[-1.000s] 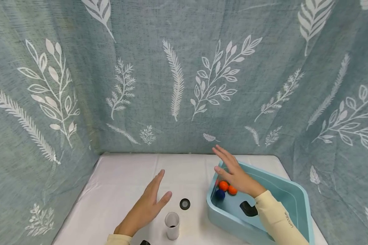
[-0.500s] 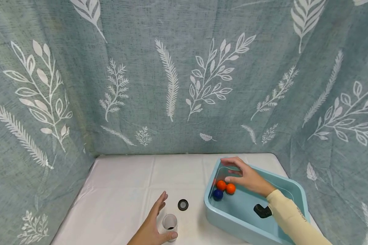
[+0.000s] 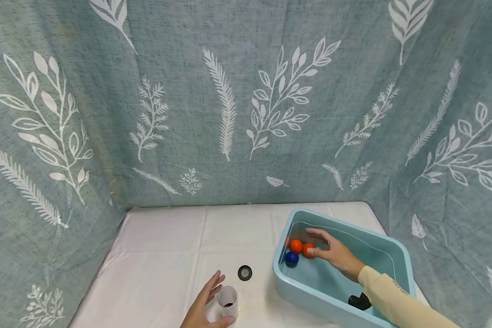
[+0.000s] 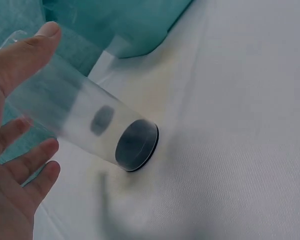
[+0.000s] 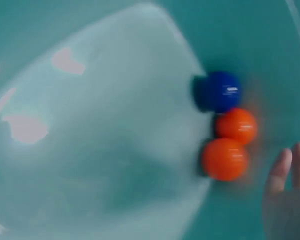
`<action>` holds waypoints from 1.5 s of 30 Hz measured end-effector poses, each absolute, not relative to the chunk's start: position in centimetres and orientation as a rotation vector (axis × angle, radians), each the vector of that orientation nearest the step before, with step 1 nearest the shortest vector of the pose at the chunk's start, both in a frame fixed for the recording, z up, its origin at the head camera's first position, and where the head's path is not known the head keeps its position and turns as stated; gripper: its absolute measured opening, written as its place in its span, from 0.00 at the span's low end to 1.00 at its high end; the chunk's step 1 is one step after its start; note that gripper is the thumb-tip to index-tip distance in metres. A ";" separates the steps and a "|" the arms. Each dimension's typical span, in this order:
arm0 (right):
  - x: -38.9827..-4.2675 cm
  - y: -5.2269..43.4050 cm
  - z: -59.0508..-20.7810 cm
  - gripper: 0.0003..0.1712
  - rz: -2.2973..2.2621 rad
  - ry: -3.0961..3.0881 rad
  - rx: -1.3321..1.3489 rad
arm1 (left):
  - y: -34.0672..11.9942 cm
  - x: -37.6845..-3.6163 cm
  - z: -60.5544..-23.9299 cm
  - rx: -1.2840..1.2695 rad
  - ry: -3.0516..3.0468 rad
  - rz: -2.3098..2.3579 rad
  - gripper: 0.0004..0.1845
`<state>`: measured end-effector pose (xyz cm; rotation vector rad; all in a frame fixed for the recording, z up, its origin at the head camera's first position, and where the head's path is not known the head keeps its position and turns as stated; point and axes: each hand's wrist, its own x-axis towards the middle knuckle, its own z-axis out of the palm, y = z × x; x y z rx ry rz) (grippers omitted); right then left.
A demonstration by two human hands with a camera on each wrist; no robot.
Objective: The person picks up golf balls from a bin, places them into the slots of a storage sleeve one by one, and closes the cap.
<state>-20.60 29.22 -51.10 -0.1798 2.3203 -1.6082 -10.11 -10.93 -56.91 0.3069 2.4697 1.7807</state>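
On the white cloth-covered table, near its front edge, stands a short translucent plastic tube with a dark base, upright in the head view. The left hand cups this tube: the thumb lies against its near side and the fingers extend along its far side, loosely spread; the left wrist view shows the thumb tip on the tube wall, while the other fingers appear just apart from it, so a firm clasp cannot be confirmed. Just beyond the tube lies a small black ring-shaped cap, flat on the cloth and apart from the hand.

To the right sits a light-blue rectangular plastic basin holding water. In its far left corner three small balls cluster together: two orange plastic balls touching each other and one dark blue plastic ball beside them. The right hand, in a pale yellow sleeve, reaches into the basin, fingers gently curved; its fingertips meet the nearer orange ball, with no closed pinch visible. In the blurred right wrist view the fingertips lie just beside the balls. A black bent pipe piece rests in the basin's near end, below the forearm. Behind the table hangs a grey-green curtain with white leaf prints.
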 end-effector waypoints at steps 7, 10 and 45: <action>-21.2 29.7 -53.8 0.39 -1.576 2.383 -0.028 | -11.1 -10.4 -56.7 0.309 2.509 1.733 0.53; -21.4 29.7 -54.9 0.39 -1.523 2.394 -0.002 | -11.1 -10.5 -56.9 0.285 2.541 1.726 0.53; -20.9 28.9 -54.1 0.26 -1.453 2.567 0.072 | -9.8 -9.6 -57.8 0.307 2.489 1.726 0.29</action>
